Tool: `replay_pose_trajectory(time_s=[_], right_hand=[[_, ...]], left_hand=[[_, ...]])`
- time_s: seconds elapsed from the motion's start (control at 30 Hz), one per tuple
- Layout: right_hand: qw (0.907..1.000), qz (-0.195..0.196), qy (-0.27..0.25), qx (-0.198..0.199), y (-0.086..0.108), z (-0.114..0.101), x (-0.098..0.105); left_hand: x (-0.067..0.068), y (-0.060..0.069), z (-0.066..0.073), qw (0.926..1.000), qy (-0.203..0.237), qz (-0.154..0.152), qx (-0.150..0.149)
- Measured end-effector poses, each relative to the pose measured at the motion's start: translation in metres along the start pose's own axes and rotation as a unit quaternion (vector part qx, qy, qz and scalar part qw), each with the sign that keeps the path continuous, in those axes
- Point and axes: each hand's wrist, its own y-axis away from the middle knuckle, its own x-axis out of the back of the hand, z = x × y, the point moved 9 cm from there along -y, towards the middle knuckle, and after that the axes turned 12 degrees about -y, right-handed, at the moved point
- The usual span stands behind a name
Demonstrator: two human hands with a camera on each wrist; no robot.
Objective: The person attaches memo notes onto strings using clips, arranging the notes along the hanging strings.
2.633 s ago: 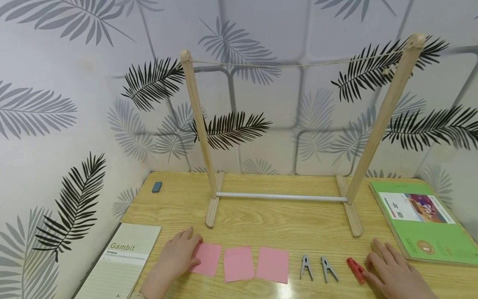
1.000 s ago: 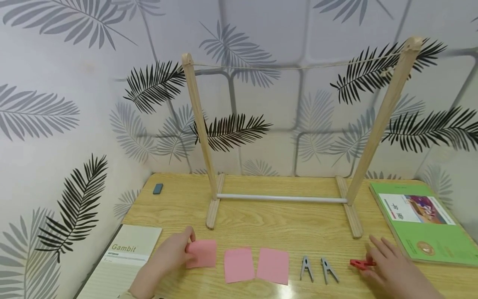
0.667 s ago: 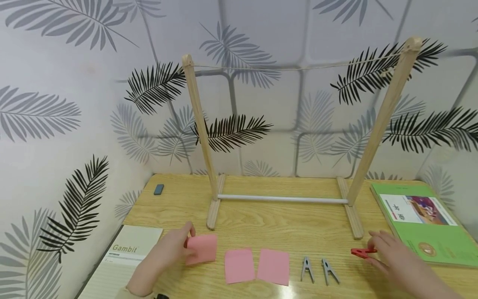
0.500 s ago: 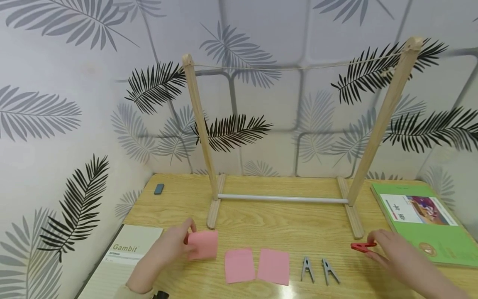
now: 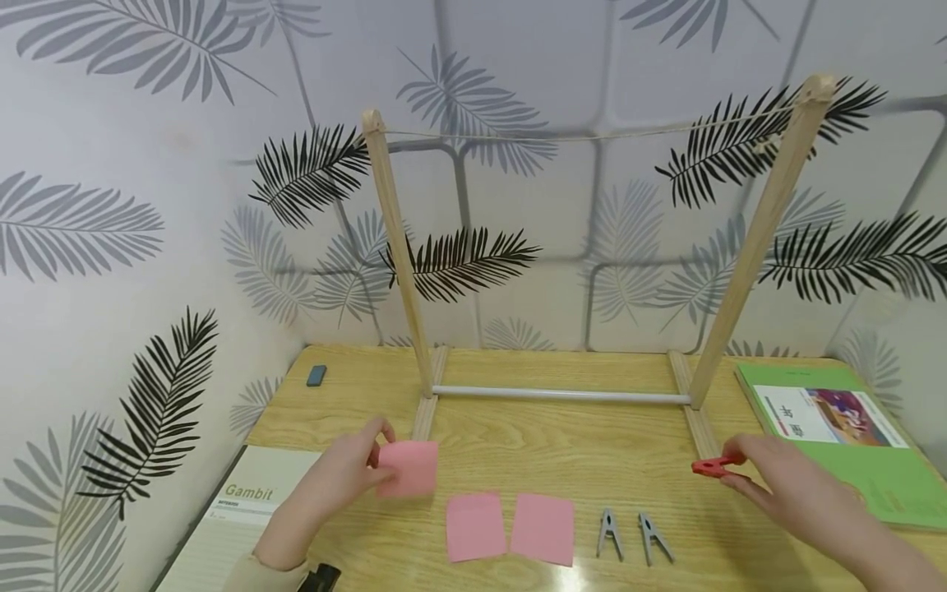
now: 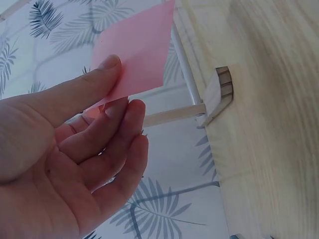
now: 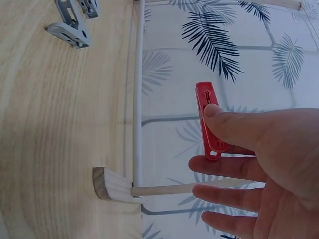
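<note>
A pink paper square (image 5: 411, 469) is pinched at its left edge by my left hand (image 5: 342, 475), raised off the table. The left wrist view shows the thumb on the face of the pink square (image 6: 137, 52), the other fingers behind it. My right hand (image 5: 792, 489) pinches a red clothespin (image 5: 712, 468) above the table. In the right wrist view the thumb of my right hand (image 7: 259, 159) presses the side of the red clothespin (image 7: 205, 117). Two more pink squares (image 5: 475, 527) (image 5: 542, 529) and two grey clothespins (image 5: 609, 534) (image 5: 653, 538) lie on the table between the hands.
Behind the hands stands a wooden frame (image 5: 762, 230) with a string (image 5: 592, 136) across its top and a white rod (image 5: 562, 395) low down. A notebook (image 5: 247, 501) lies at the left, a green book (image 5: 866, 473) at the right, a small blue block (image 5: 316, 376) at the back left.
The left hand has taken hold of the leftmost pink square and lifted it. The right hand has picked up the red clothespin and raised it toward the frame's right foot.
</note>
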Motion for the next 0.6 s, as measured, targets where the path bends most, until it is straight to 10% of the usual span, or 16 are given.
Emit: replay_pose_trajectory(time_s=[0.6], right_hand=[[0.9992, 0.029, 0.002, 0.029, -0.046, -0.024, 0.033]], left_hand=[[0.023, -0.021, 0.023, 0.9982, 0.013, 0.04, -0.043]])
